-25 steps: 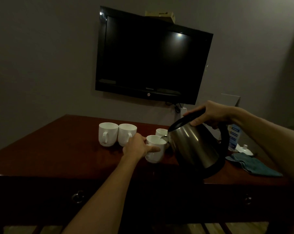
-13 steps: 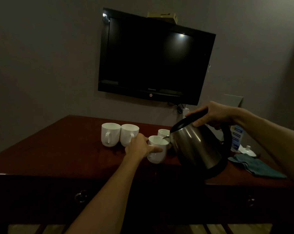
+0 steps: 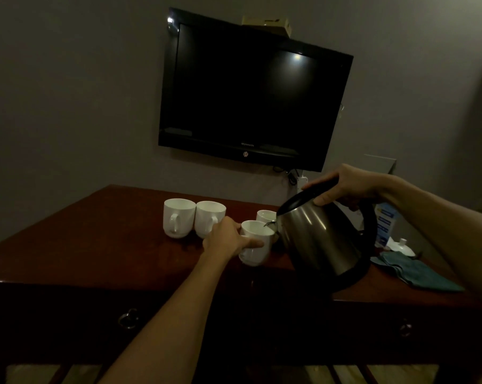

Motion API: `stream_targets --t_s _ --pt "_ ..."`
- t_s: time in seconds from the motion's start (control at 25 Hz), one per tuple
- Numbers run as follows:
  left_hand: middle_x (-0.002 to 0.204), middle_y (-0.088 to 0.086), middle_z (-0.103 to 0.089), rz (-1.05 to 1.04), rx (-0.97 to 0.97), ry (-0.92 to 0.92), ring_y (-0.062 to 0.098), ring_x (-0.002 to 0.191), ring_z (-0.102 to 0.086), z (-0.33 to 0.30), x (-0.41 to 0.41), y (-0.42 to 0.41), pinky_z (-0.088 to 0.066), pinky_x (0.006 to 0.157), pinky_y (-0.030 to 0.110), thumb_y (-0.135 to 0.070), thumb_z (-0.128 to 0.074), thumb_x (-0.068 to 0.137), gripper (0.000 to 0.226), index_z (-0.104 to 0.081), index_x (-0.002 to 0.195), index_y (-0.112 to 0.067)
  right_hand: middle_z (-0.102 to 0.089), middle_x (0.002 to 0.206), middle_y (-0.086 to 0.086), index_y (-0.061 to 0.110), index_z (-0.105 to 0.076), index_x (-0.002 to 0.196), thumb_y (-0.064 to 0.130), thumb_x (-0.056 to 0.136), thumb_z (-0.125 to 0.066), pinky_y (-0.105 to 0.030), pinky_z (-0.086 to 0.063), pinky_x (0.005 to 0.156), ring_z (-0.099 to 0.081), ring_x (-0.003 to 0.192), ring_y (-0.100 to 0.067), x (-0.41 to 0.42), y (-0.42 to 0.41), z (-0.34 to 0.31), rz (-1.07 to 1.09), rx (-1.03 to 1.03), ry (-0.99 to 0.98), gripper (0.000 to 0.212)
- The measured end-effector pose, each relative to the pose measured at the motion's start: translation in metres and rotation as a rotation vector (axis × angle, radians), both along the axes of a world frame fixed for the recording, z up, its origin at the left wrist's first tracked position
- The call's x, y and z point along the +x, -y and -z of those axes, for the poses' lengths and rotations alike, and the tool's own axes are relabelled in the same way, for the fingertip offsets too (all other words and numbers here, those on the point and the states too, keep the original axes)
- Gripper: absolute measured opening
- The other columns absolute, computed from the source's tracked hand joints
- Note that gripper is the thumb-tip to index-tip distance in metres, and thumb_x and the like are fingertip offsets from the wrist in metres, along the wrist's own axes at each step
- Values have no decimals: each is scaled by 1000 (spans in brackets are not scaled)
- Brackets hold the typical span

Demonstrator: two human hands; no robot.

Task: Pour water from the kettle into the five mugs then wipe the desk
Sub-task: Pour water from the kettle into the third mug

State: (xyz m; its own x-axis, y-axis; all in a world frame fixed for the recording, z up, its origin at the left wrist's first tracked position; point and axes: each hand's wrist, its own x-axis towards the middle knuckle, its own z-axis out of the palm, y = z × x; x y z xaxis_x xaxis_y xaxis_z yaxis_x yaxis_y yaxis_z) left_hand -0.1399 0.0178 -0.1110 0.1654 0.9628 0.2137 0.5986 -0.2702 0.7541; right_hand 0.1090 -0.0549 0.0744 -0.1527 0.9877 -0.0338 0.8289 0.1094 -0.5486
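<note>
Kettle (image 3: 321, 242) tilted, right hand (image 3: 347, 187) gripping handle; left hand (image 3: 226, 239) grips near mug (image 3: 255, 243); teal cloth (image 3: 417, 271) at right.

Colours here are pretty muted because the room is dim. The desk (image 3: 95, 245) is a deep reddish brown, glossy on top, with a much darker front. All the mugs (image 3: 178, 217) I can see are plain white, no print. The kettle (image 3: 317, 245) is brushed silver steel with a black lid, handle and base. The cloth (image 3: 417, 273) on the right is teal. The TV (image 3: 250, 92) is black all over, and the wall (image 3: 68, 92) behind it is a flat grey. There's a blue and white carton (image 3: 385, 225) behind the kettle.
</note>
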Motion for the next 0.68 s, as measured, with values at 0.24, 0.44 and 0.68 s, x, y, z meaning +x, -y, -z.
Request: stream_targets --t_s 0.24,0.44,0.68 --pt "85 -7 -70 -8 9 4 11 84 -64 0 -1 0 -39 59 28 -62 -80 63 57 -71 103 -23 -51 59 -3 34 -68 121 26 72 -79 -25 -38 44 -41 49 -13 -1 0 0 -5 3 -1 50" --pt "85 -7 -70 -9 7 7 13 86 -65 1 0 -2 -38 58 28 -63 -80 61 55 -70 99 -24 -49 54 1 32 -67 123 17 82 -76 -23 -37 43 -40 46 -11 1 0 1 -2 4 -8 44" --pt "85 -5 -70 -11 -10 -1 14 86 -65 1 -1 -3 -41 59 29 -65 -80 60 59 -70 98 -21 -49 57 -3 33 -67 123 20 80 -77 -24 -37 43 -39 47 -13 2 -1 2 -5 -3 -15 46"
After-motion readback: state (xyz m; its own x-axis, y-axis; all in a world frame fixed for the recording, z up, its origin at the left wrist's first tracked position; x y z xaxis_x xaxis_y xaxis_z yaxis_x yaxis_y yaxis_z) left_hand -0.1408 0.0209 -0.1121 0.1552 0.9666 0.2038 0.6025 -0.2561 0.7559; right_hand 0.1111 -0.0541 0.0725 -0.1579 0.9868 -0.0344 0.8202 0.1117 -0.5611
